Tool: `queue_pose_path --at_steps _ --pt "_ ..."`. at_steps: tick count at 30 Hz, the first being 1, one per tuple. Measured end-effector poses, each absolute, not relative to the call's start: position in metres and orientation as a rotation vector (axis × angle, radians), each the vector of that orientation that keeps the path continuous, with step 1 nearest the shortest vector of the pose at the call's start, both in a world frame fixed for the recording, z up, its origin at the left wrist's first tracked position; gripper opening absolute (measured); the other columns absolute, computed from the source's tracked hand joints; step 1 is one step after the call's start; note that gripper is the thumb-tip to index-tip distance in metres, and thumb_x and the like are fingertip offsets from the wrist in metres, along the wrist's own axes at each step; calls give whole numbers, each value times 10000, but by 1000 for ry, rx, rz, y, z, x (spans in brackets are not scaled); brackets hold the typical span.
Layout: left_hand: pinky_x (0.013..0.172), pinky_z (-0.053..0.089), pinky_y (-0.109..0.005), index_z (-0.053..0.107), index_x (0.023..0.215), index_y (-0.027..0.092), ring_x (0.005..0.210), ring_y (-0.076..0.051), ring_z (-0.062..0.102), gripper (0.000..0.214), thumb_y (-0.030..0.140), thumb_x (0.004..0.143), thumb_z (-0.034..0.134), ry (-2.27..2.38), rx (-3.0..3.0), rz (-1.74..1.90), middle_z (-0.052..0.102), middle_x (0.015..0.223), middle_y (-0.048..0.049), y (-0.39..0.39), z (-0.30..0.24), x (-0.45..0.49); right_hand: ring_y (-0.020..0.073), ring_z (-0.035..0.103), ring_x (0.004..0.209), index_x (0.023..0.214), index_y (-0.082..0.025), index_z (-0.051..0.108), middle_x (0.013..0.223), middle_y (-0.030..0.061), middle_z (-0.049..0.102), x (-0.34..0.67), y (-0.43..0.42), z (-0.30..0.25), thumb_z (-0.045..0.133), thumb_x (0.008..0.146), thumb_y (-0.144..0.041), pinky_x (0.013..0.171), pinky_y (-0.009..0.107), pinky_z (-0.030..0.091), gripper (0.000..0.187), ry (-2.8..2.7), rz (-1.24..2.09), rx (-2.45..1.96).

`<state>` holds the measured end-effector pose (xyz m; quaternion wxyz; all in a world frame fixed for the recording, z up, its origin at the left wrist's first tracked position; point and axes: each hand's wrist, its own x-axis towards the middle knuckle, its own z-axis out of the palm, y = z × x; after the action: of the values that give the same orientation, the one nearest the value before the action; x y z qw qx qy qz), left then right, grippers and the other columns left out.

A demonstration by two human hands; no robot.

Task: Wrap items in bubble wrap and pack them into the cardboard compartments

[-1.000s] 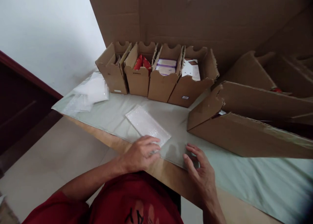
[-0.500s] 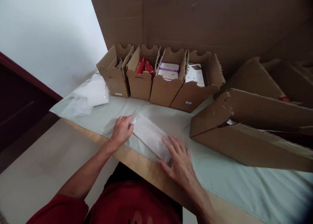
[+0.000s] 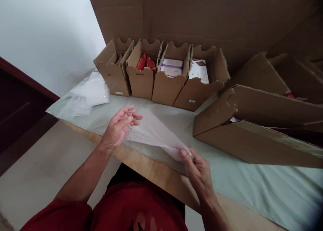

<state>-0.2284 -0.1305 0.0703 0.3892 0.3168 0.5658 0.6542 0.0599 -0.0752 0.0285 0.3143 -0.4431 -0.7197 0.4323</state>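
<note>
A translucent sheet of bubble wrap (image 3: pixel 157 131) stretches between my hands over the green cloth, its right end raised. My right hand (image 3: pixel 198 165) pinches that end between thumb and fingers. Beside the left end is my left hand (image 3: pixel 121 125), its fingers apart and the palm partly turned up, with nothing gripped in it. Whether the left fingertips touch the sheet I cannot tell.
Several cardboard bins (image 3: pixel 141 83) line the back, holding red packets (image 3: pixel 146 63), purple-edged white packs (image 3: pixel 172 67) and a white box (image 3: pixel 199 71). More bubble wrap (image 3: pixel 93 91) lies at the left. A large cardboard box (image 3: pixel 227 137) stands at right, near the wooden table edge (image 3: pixel 151 170).
My right hand has taken hold of the bubble wrap's right end and lifted it, spreading the folded strip wider. My left hand has lifted and opened, moving slightly left.
</note>
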Motion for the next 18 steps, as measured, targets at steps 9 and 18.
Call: queue_pose_path --at_steps 9,18 --pt "899 574 -394 715 1111 194 1089 -258 679 303 382 891 624 1950 1473 1180 724 1152 -109 -145 34 -216 274 688 992 1134 -191 766 1096 91 762 72 -63 2 598 941 -596 849 362 544 478 -1478 1511 -1254" --pt "650 558 -299 557 1376 148 894 -220 695 644 502 849 669 1650 997 1140 679 1221 -162 -153 32 -169 299 577 1322 1255 -309 750 1374 55 683 76 -72 14 640 936 -565 1131 422 426 423 -1581 1808 -992"
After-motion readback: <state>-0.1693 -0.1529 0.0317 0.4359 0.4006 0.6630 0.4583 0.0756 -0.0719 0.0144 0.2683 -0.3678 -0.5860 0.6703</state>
